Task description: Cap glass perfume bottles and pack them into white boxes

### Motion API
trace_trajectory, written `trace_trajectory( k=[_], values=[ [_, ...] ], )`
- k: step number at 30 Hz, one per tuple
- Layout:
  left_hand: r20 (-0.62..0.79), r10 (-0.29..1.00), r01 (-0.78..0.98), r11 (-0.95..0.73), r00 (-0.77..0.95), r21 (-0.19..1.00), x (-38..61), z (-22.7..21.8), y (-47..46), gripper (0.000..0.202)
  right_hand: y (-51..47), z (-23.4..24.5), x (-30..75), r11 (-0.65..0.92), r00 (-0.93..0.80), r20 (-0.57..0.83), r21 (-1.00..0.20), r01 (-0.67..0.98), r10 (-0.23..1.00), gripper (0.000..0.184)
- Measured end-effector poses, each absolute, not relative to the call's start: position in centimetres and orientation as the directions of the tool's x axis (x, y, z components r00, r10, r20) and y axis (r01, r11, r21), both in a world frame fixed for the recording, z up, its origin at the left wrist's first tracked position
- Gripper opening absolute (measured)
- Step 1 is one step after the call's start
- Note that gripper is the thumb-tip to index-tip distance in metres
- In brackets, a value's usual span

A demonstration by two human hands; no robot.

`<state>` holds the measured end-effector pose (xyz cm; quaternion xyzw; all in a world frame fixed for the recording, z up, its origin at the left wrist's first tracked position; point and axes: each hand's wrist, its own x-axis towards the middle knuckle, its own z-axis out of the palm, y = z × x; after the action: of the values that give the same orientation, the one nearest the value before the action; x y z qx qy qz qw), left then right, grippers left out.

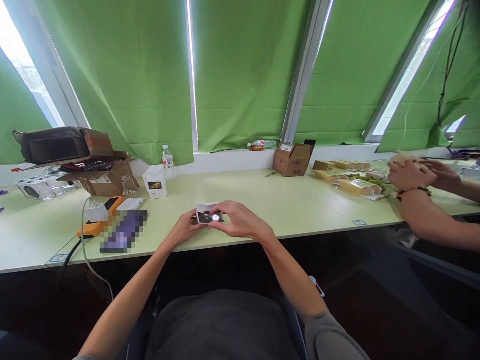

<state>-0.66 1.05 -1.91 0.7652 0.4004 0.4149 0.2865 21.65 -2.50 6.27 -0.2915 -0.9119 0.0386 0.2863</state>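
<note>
A small white box [205,207] with a dark inside is held just over the near edge of the pale table. My left hand [184,231] closes round its left end. From the right, my right hand [242,221] grips the box's other end, thumb and forefinger beside a bright, shiny round spot [216,218] on the dark part. Whether that spot is a separate piece or a reflection I cannot tell. Left of my hands lies a phone-like dark slab [125,231], blurred into blocks. An upright white carton [155,182] with a dark picture stands behind it.
An orange power strip [90,230] with cables lies at left, near brown cardboard boxes [101,182] and a water bottle [168,162]. A brown carton [290,161] stands at the back. On the right, another person's hands [414,172] work above several yellow boxes [360,187].
</note>
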Motion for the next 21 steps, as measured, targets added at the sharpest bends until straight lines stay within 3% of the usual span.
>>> trace_trajectory(
  k=[11,21],
  values=[
    [0.399,0.848,0.376,-0.516,0.348,0.770,-0.7,-2.0,1.0,0.044,-2.0,6.0,22.0,0.843,-0.697,0.476,-0.276,0.461,0.537,0.021],
    [0.389,0.854,0.389,-0.507,0.345,0.769,-0.6,-1.9,1.0,0.046,-1.3,5.4,21.6,0.863,-0.730,0.469,-0.178,0.473,0.497,0.020]
  ],
)
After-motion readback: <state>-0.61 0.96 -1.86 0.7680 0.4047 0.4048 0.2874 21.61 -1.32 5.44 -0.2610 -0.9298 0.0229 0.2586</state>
